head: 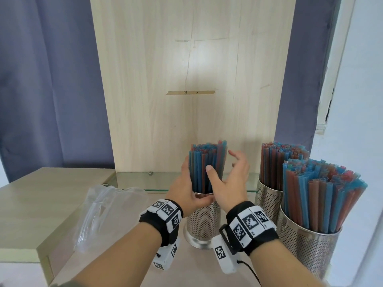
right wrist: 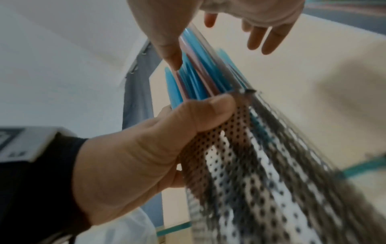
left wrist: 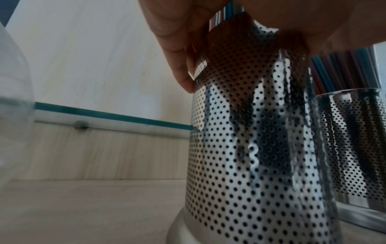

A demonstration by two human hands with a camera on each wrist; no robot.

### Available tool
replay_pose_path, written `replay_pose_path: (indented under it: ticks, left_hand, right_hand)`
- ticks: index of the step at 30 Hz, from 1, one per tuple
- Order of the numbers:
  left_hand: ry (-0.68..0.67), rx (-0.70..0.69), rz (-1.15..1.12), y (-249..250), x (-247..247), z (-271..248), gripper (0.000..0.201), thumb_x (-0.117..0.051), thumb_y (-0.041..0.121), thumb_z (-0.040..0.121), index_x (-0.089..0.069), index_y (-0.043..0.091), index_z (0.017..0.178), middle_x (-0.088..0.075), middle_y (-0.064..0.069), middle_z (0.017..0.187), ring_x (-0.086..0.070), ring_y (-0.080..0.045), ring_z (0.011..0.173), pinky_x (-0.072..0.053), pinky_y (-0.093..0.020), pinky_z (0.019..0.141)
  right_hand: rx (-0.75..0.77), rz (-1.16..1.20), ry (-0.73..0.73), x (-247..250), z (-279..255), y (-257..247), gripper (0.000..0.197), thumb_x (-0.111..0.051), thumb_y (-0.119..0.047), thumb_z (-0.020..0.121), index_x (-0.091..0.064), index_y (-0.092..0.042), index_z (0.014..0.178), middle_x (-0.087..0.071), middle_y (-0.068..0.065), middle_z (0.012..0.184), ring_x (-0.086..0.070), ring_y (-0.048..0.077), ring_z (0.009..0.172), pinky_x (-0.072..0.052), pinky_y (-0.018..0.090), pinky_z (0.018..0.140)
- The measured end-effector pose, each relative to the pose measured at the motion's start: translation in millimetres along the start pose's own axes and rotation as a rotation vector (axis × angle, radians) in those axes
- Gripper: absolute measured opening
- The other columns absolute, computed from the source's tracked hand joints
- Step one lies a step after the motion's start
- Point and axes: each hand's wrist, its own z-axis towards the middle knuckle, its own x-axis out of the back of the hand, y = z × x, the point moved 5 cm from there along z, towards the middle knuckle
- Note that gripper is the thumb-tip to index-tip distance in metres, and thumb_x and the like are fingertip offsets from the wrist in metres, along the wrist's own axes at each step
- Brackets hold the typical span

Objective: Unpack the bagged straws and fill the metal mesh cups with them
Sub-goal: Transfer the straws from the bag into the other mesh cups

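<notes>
Straws (head: pixel 204 168), blue and red, stand upright in the middle mesh cup (head: pixel 204 221) on the wooden counter (head: pixel 128 251). My left hand (head: pixel 187 191) holds the cup at its rim, thumb (right wrist: pixel 211 113) on the mesh as the right wrist view shows. My right hand (head: pixel 230 183) is spread wide, thumb touching the bundle. Two filled cups (head: pixel 306 247) stand to the right, an emptied clear bag (head: pixel 103 214) left. Wristband markers carry no readable writing.
</notes>
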Motion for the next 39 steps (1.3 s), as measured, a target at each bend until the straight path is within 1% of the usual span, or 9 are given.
replay_pose_path:
  ticks: [4,13,17,21,24,28,31,36,39]
  left_hand:
    - [0.003,0.002,0.0,-3.8,-0.2,0.0,0.129,-0.086,0.033,0.069,0.012,0.027,0.153,-0.044,0.023,0.121,-0.053,0.008,0.101,-0.04,0.003,0.075]
    - [0.021,-0.027,-0.07,-9.2,-2.4,-1.0,0.13,-0.085,0.041,0.063,0.015,0.047,0.145,-0.041,0.012,0.143,-0.051,0.005,0.12,-0.041,-0.006,0.093]
    - [0.057,-0.002,-0.142,-12.2,-1.3,-3.4,0.136,-0.089,0.042,0.059,0.018,0.054,0.142,-0.039,0.012,0.147,-0.046,0.001,0.13,-0.042,-0.025,0.107]
    - [0.043,0.051,-0.244,-10.8,-1.3,-11.2,0.145,-0.092,0.03,0.059,0.022,0.043,0.146,-0.044,0.012,0.142,-0.05,0.003,0.125,-0.045,-0.02,0.102]
    - [0.037,0.072,-0.27,-9.2,2.8,-19.6,0.149,-0.095,0.033,0.055,0.023,0.046,0.145,-0.048,0.015,0.133,-0.054,0.01,0.114,-0.046,-0.009,0.088]
    - [0.04,0.101,-0.24,-12.8,9.7,-28.8,0.152,-0.093,0.051,0.045,0.021,0.044,0.146,-0.05,0.011,0.129,-0.051,0.006,0.117,-0.039,-0.017,0.098]
    - [0.004,0.121,-0.252,-15.7,11.8,-32.0,0.153,-0.093,0.057,0.041,0.02,0.048,0.144,-0.051,0.006,0.134,-0.053,0.0,0.121,-0.042,-0.032,0.106]
    - [-0.012,0.122,-0.246,-16.7,10.7,-31.3,0.147,-0.094,0.035,0.055,0.02,0.039,0.148,-0.054,0.016,0.122,-0.055,0.02,0.103,-0.042,-0.003,0.085]
    - [0.006,0.124,-0.241,-14.7,12.3,-33.8,0.144,-0.094,0.031,0.058,0.017,0.039,0.149,-0.053,0.016,0.123,-0.057,0.012,0.105,-0.042,-0.009,0.09]
  right_hand:
    - [0.324,-0.132,-0.058,4.6,6.7,-27.4,0.081,-0.062,-0.039,0.084,-0.015,-0.03,0.151,-0.007,0.003,0.163,-0.008,0.008,0.147,-0.015,0.041,0.118]
    - [0.41,-0.264,-0.333,-2.4,18.3,-42.5,0.068,-0.062,-0.038,0.088,-0.033,-0.026,0.148,-0.032,0.0,0.155,-0.029,0.014,0.142,-0.025,0.04,0.119]
    - [0.225,-0.097,-0.191,3.5,15.7,-36.5,0.107,-0.078,-0.039,0.077,-0.002,-0.042,0.151,-0.002,-0.007,0.163,-0.006,-0.002,0.142,-0.016,0.024,0.115]
    - [-0.164,0.118,-0.29,-5.2,0.8,-12.1,0.124,-0.085,-0.026,0.074,0.01,-0.038,0.153,-0.049,-0.01,0.132,-0.05,0.005,0.121,-0.044,0.021,0.098]
    - [-0.137,0.13,-0.203,-0.2,-1.0,-8.2,0.109,-0.082,-0.035,0.076,-0.006,-0.034,0.155,-0.049,-0.029,0.102,-0.057,-0.006,0.096,-0.045,0.004,0.08]
    - [-0.175,0.272,-0.368,-6.9,-3.7,-9.0,0.131,-0.084,-0.049,0.059,0.007,-0.039,0.152,-0.039,-0.014,0.138,-0.046,0.003,0.126,-0.043,0.023,0.1]
    - [-0.158,0.17,-0.386,-6.3,-2.7,-6.2,0.118,-0.089,-0.043,0.062,-0.015,-0.029,0.153,-0.051,-0.011,0.134,-0.053,0.01,0.124,-0.05,0.031,0.101]
    - [-0.166,0.261,-0.389,-6.7,-2.8,-15.0,0.137,-0.092,-0.047,0.054,0.005,-0.045,0.151,-0.027,-0.003,0.156,-0.038,0.013,0.138,-0.041,0.039,0.11]
    - [-0.13,0.162,-0.333,-6.3,-4.9,-16.0,0.123,-0.09,-0.032,0.064,-0.005,-0.04,0.152,-0.044,-0.016,0.13,-0.049,0.007,0.122,-0.049,0.036,0.102]
